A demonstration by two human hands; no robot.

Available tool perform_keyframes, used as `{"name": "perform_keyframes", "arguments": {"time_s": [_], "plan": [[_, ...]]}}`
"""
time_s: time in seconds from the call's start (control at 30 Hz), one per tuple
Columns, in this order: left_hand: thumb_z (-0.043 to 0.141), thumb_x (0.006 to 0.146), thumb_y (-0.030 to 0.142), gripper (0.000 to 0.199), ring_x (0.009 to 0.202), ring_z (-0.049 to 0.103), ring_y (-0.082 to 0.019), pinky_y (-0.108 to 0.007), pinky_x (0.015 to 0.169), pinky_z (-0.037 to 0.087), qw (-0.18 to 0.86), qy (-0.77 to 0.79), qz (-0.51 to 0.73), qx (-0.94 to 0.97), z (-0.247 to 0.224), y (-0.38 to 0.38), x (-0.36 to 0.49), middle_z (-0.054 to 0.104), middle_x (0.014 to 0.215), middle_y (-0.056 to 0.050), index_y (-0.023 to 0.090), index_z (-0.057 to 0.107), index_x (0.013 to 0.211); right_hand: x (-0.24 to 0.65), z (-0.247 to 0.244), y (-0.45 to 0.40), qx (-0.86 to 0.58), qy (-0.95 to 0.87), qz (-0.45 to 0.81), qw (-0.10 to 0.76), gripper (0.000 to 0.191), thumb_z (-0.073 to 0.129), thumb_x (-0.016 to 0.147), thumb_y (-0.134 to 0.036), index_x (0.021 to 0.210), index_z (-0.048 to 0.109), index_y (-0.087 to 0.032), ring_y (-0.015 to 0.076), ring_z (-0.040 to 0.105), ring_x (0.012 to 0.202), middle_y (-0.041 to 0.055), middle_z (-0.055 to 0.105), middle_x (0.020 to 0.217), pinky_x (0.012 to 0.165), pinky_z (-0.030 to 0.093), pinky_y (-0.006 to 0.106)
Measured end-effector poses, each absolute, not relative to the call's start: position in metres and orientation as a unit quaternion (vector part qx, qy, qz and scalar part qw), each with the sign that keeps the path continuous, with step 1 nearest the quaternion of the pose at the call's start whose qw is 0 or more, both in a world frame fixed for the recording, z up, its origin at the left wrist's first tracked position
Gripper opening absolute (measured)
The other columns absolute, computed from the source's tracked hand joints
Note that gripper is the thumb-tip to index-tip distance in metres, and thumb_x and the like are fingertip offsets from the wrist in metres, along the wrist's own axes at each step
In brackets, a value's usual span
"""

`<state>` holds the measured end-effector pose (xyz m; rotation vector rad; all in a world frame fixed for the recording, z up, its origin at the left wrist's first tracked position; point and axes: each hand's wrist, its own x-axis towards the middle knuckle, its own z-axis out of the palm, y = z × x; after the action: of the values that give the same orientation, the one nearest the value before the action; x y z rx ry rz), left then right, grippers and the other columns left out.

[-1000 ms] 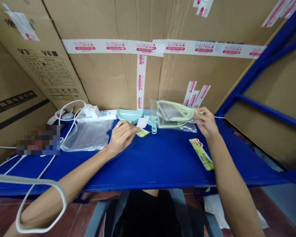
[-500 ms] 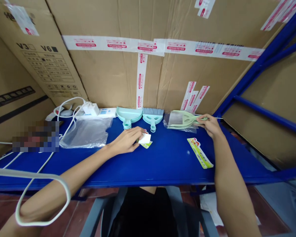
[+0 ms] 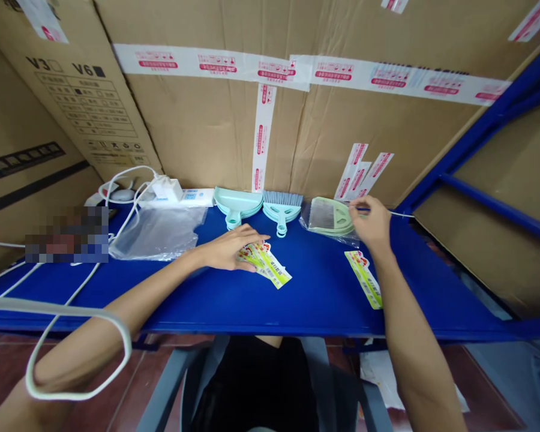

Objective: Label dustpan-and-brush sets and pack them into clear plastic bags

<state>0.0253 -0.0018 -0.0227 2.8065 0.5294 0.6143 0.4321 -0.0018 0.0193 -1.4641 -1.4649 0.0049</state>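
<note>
My left hand is over several yellow-green printed cards at the middle of the blue table, thumb and fingers closed on their left end. At the back right my right hand is at the handle end of green brush-and-dustpan pieces, which lie on a clear bag; its fingertips are bent together, and what is between them is hidden. Light-blue dustpans and light-blue brushes stand in stacks along the back. Another printed card lies beside my right forearm.
Clear plastic bags lie at the left, before a white power strip with a plug. A white cable loops over my left forearm. Cardboard boxes wall the back; a blue metal frame slants at the right.
The cards at my left hand now show their printed faces, fanned out; the white face is gone. My right hand has shifted left along the green pieces. The view has tilted slightly down.
</note>
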Motion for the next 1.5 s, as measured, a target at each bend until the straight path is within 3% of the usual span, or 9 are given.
{"name": "perform_keyframes", "arguments": {"time_s": [0.13, 0.3, 0.5, 0.63, 0.8, 0.9, 1.13, 1.4, 1.5], "plan": [[0.087, 0.086, 0.045, 0.07, 0.117, 0.062, -0.031, -0.046, 0.101, 0.054, 0.122, 0.19, 0.201, 0.953, -0.029, 0.002, 0.025, 0.065, 0.129, -0.012, 0.027, 0.063, 0.149, 0.345, 0.009, -0.031, -0.457, -0.775, 0.185, 0.395, 0.007, 0.069, 0.095, -0.032, 0.094, 0.073, -0.026, 0.023, 0.072, 0.085, 0.0033, 0.078, 0.092, 0.078, 0.056, 0.037], [0.088, 0.084, 0.043, 0.094, 0.142, 0.051, -0.038, -0.056, 0.119, 0.043, 0.19, 0.231, 0.178, 0.937, -0.034, -0.001, 0.027, 0.052, 0.153, -0.019, 0.025, 0.044, 0.165, 0.295, -0.01, -0.058, -0.458, -0.832, 0.186, 0.25, 0.033, 0.076, 0.09, -0.028, 0.123, 0.072, -0.024, 0.0192, 0.071, 0.086, 0.0044, 0.078, 0.111, 0.074, 0.053, 0.033], [0.083, 0.088, 0.022, 0.083, 0.124, 0.064, -0.029, -0.047, 0.111, 0.052, 0.254, 0.242, 0.253, 0.902, -0.035, -0.015, 0.042, 0.063, 0.135, -0.011, 0.028, 0.046, 0.162, 0.304, -0.011, -0.057, -0.455, -0.828, 0.226, 0.236, 0.049, 0.081, 0.086, -0.026, 0.133, 0.067, -0.025, 0.0202, 0.07, 0.094, 0.0058, 0.076, 0.118, 0.081, 0.053, 0.034], [0.076, 0.094, 0.017, 0.064, 0.108, 0.069, -0.024, -0.042, 0.1, 0.056, 0.252, 0.241, 0.333, 0.876, -0.032, -0.018, 0.047, 0.07, 0.119, -0.008, 0.024, 0.055, 0.154, 0.307, -0.008, -0.054, -0.429, -0.816, 0.322, 0.215, 0.056, 0.08, 0.086, -0.026, 0.14, 0.064, -0.021, 0.0172, 0.069, 0.082, 0.0023, 0.077, 0.098, 0.073, 0.052, 0.03], [0.079, 0.096, 0.035, 0.053, 0.115, 0.072, -0.026, -0.039, 0.102, 0.055, 0.276, 0.25, 0.379, 0.847, -0.025, -0.023, 0.049, 0.075, 0.127, -0.011, 0.018, 0.062, 0.143, 0.305, -0.006, -0.052, -0.437, -0.829, 0.159, 0.31, 0.016, 0.068, 0.097, -0.019, 0.111, 0.075, -0.019, 0.0192, 0.064, 0.078, 0.0032, 0.074, 0.086, 0.075, 0.049, 0.033], [0.065, 0.105, 0.036, 0.027, 0.099, 0.075, -0.022, -0.032, 0.086, 0.056, 0.262, 0.265, 0.39, 0.842, -0.02, -0.028, 0.051, 0.079, 0.115, -0.009, 0.016, 0.073, 0.123, 0.307, -0.003, -0.051, -0.387, -0.861, 0.014, 0.329, 0.021, 0.058, 0.107, -0.026, 0.101, 0.077, -0.02, 0.0247, 0.062, 0.088, 0.0087, 0.074, 0.09, 0.083, 0.05, 0.039], [0.063, 0.106, 0.031, 0.023, 0.083, 0.074, -0.018, -0.027, 0.071, 0.053, 0.197, 0.301, 0.442, 0.822, -0.021, -0.027, 0.052, 0.079, 0.094, -0.006, 0.017, 0.077, 0.097, 0.31, -0.007, -0.051, -0.365, -0.901, -0.06, 0.224, 0.034, 0.06, 0.107, -0.033, 0.135, 0.069, -0.016, 0.0311, 0.064, 0.103, 0.0147, 0.076, 0.113, 0.089, 0.051, 0.045], [0.069, 0.098, 0.026, 0.015, 0.095, 0.075, -0.02, -0.03, 0.077, 0.063, 0.22, 0.289, 0.477, 0.801, -0.02, -0.027, 0.051, 0.078, 0.108, -0.009, 0.017, 0.071, 0.109, 0.315, -0.011, -0.046, -0.399, -0.88, -0.017, 0.257, 0.04, 0.048, 0.108, -0.02, 0.143, 0.068, -0.025, 0.0293, 0.066, 0.104, 0.0112, 0.075, 0.112, 0.095, 0.053, 0.046], [0.074, 0.09, 0.025, 0.054, 0.11, 0.074, -0.023, -0.037, 0.092, 0.064, 0.212, 0.275, 0.467, 0.813, -0.023, -0.028, 0.052, 0.074, 0.126, -0.012, 0.019, 0.054, 0.14, 0.315, -0.009, -0.047, -0.391, -0.886, -0.006, 0.249, 0.045, 0.045, 0.108, -0.017, 0.146, 0.066, -0.026, 0.0285, 0.065, 0.103, 0.0107, 0.073, 0.109, 0.093, 0.054, 0.046]]}}
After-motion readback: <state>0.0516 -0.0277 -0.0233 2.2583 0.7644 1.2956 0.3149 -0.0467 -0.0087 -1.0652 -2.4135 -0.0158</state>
